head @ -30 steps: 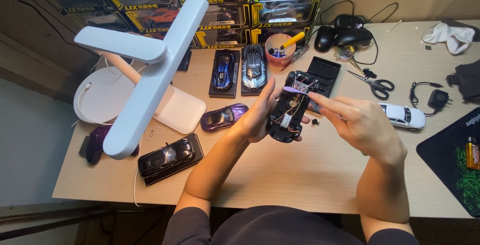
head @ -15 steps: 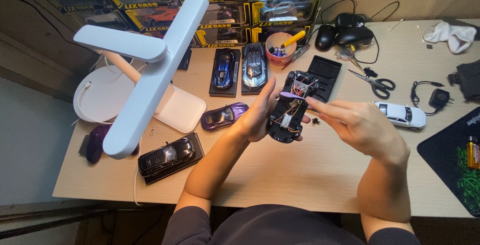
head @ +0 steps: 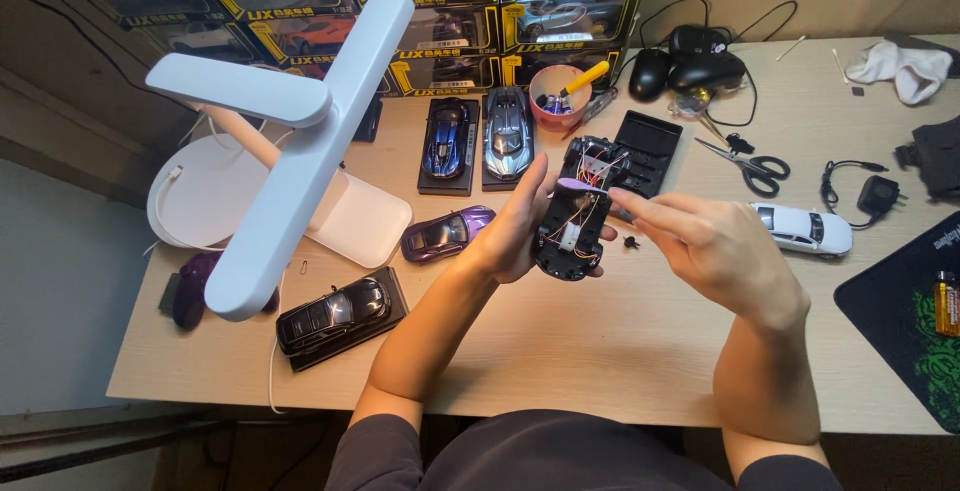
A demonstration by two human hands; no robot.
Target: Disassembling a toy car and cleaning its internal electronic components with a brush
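Tabletop (head: 620, 361): pale wood, seen from above, lit evenly; its far edge meets a wall stacked with boxed model cars (head: 440, 1).

Left hand (head: 515, 226) holds an opened toy car chassis (head: 580, 213) above mid-tabletop, grip cupped around its underside, wiring facing up. Right hand (head: 715, 246) pinches at the chassis's upper part, fingertips closed on something small; which part, I cannot tell.

Left half: white lamp (head: 290, 141) on a round base; black car (head: 335, 316) on a stand near the front edge; purple car (head: 448, 233) just beside the left hand.

Far edge: two cars on stands (head: 478, 141), pink cup (head: 558, 91), two mice (head: 690, 66).

Right half: scissors (head: 752, 166), white car (head: 803, 229), dark mat (head: 905, 321) at the right edge.
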